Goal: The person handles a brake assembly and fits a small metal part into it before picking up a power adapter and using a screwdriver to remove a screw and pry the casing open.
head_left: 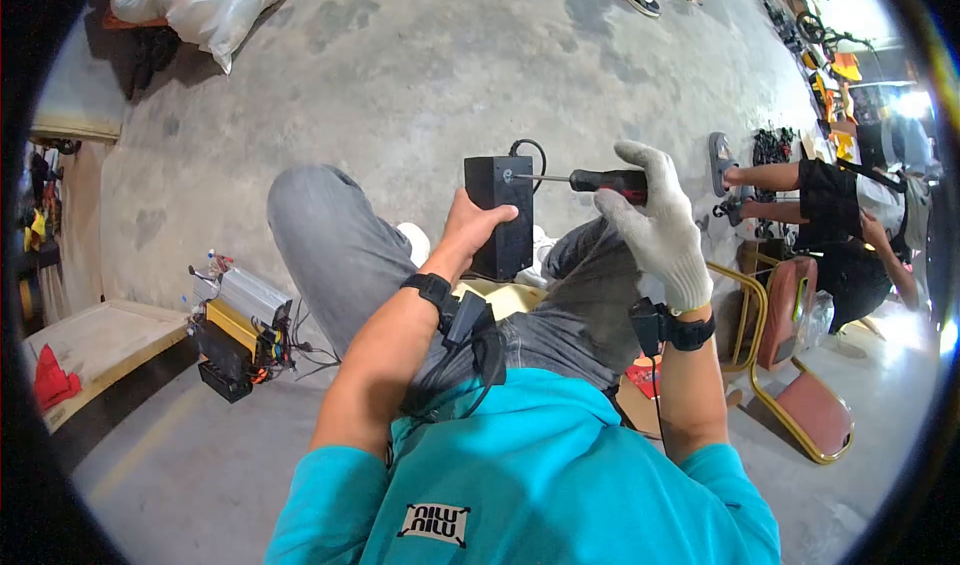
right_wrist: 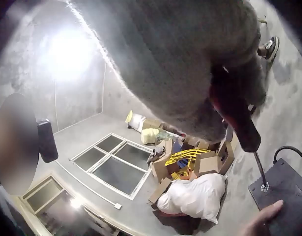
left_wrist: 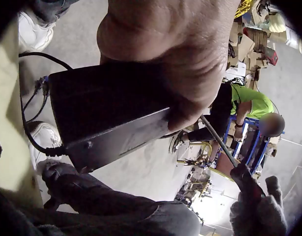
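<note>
In the head view a black box [head_left: 500, 227] with a cable at its far end is gripped by the bare left hand [head_left: 478, 227], thumb on its right face. The gloved right hand [head_left: 660, 220] holds a screwdriver [head_left: 612, 182] by its black and red handle; its tip meets the box near the far end. From the left wrist, the left hand [left_wrist: 165, 49] wraps over the box [left_wrist: 111, 113], and the gloved hand [left_wrist: 259, 211] is at lower right. The right wrist view shows the screwdriver [right_wrist: 239, 118] tip at a screw spot on the box [right_wrist: 283, 191], below the glove [right_wrist: 180, 64].
Left of the legs, a device with wires [head_left: 240, 325] stands on the floor beside a low wooden bench [head_left: 110, 350]. Folding chairs [head_left: 815, 405] and a person in black shorts [head_left: 828, 193] are at the right. A white bag [head_left: 205, 5] lies at the far left.
</note>
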`<state>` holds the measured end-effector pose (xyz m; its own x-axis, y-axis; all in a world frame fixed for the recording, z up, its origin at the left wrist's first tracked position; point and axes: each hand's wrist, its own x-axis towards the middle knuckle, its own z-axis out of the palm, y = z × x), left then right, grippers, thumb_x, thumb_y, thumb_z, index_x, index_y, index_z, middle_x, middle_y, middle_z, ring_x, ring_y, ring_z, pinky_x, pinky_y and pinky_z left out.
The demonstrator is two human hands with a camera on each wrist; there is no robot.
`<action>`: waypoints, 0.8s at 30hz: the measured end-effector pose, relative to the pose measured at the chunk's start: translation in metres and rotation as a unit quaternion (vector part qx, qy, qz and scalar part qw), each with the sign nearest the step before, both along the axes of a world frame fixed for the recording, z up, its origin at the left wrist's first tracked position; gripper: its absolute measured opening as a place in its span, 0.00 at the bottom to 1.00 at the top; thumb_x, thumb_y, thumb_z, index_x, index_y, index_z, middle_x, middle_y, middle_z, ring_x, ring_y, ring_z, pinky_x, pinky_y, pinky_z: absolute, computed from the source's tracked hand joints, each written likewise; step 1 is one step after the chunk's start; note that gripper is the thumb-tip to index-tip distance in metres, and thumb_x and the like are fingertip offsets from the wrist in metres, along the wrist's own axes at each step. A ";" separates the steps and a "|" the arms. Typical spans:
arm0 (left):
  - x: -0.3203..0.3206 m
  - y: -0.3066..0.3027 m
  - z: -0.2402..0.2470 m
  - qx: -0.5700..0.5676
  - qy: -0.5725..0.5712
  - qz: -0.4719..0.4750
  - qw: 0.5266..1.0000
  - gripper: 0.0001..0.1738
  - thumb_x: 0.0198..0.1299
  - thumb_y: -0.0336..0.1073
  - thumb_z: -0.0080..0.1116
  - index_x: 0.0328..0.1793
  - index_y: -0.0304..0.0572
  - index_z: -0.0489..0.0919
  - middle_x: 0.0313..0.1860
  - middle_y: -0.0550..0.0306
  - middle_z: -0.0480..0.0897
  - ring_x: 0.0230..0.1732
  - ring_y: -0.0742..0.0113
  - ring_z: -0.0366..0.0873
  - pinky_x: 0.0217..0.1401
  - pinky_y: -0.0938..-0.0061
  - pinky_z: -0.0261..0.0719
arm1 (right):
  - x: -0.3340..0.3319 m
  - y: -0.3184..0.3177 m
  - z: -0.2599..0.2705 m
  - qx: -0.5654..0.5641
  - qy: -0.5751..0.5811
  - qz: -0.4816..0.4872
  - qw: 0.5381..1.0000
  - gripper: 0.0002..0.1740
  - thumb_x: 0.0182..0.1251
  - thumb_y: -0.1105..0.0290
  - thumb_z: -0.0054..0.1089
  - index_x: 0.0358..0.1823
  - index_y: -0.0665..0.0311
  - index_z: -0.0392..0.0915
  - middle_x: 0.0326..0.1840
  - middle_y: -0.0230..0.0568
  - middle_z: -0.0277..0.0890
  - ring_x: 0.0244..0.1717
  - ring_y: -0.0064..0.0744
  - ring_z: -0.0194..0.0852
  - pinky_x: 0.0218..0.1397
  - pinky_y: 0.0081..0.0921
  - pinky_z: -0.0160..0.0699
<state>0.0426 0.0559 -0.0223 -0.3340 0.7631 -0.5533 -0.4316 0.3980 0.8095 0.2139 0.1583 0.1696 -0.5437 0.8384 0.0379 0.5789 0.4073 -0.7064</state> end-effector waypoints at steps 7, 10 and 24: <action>0.000 -0.001 -0.006 0.013 -0.022 -0.007 1.000 0.19 0.49 0.28 0.72 0.49 0.34 0.85 0.42 0.52 0.88 0.41 0.64 0.87 0.47 0.67 0.85 | 0.010 0.006 -0.003 -0.027 -0.002 0.028 0.999 0.20 0.69 0.70 0.67 0.59 0.65 0.76 0.48 0.50 0.82 0.48 0.43 0.84 0.55 0.32 0.82; 0.000 0.001 -0.008 0.001 -0.015 -0.011 1.000 0.18 0.49 0.28 0.72 0.48 0.34 0.85 0.42 0.52 0.89 0.41 0.64 0.87 0.46 0.68 0.85 | 0.004 0.003 0.002 -0.013 -0.007 0.017 1.000 0.19 0.69 0.71 0.66 0.59 0.65 0.76 0.49 0.50 0.82 0.50 0.42 0.84 0.55 0.32 0.81; -0.001 -0.001 -0.014 -0.007 -0.003 -0.006 1.000 0.21 0.49 0.30 0.73 0.51 0.33 0.83 0.44 0.50 0.88 0.43 0.62 0.87 0.49 0.66 0.85 | 0.006 0.005 -0.011 -0.033 -0.030 -0.026 0.999 0.22 0.69 0.71 0.65 0.62 0.67 0.75 0.52 0.50 0.82 0.53 0.39 0.84 0.58 0.31 0.80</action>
